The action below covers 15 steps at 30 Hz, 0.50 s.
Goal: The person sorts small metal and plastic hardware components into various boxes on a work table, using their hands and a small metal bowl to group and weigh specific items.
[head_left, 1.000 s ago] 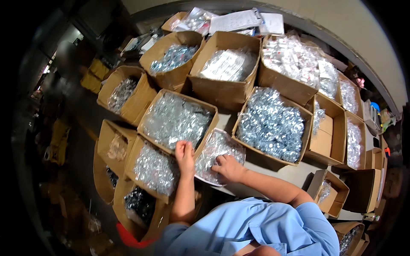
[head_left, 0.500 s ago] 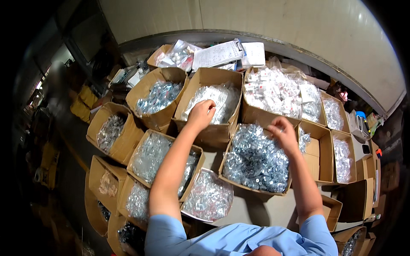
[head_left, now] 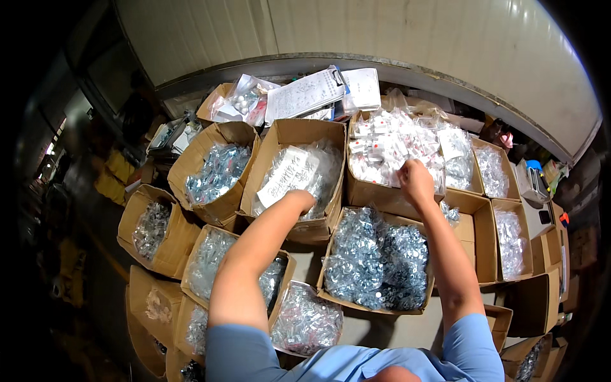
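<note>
paper sheet [head_left: 287,175] lies tilted in box [head_left: 299,130], left hand [head_left: 299,198] on it.

Both bare arms stretched forward from short blue sleeves. The left hand [head_left: 299,198] was bent down at the wrist, its fingers out of sight. The right hand [head_left: 415,181] reached farther ahead, back uppermost, fingers curled downward and hidden.

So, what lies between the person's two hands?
In the head view, between the left hand and the right hand stand the adjoining cardboard walls of two boxes, and clear packets in the left hand's box.
</note>
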### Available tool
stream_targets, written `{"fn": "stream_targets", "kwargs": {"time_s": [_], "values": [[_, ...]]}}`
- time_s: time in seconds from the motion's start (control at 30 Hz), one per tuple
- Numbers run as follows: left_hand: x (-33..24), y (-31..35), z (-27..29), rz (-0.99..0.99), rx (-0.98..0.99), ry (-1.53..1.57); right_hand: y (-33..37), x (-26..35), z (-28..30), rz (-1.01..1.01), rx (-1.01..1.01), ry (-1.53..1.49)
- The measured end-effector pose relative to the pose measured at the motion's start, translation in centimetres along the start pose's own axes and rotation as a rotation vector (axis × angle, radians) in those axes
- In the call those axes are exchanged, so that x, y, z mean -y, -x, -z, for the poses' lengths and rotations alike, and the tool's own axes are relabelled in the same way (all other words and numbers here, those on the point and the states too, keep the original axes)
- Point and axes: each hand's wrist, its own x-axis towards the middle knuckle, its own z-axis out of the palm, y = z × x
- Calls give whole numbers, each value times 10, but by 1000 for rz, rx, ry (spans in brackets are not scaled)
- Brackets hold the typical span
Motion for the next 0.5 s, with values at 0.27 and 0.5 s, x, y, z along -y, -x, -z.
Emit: {"fn": "stream_targets", "kwargs": {"time_s": [0.27,0.5], "values": [[-1,30,10,180,-776,370,83,-39,67,-252,-188,-1295],[-13,80,4,169,-1479,844,307,-156,139,-545,-278,-1020]]}}
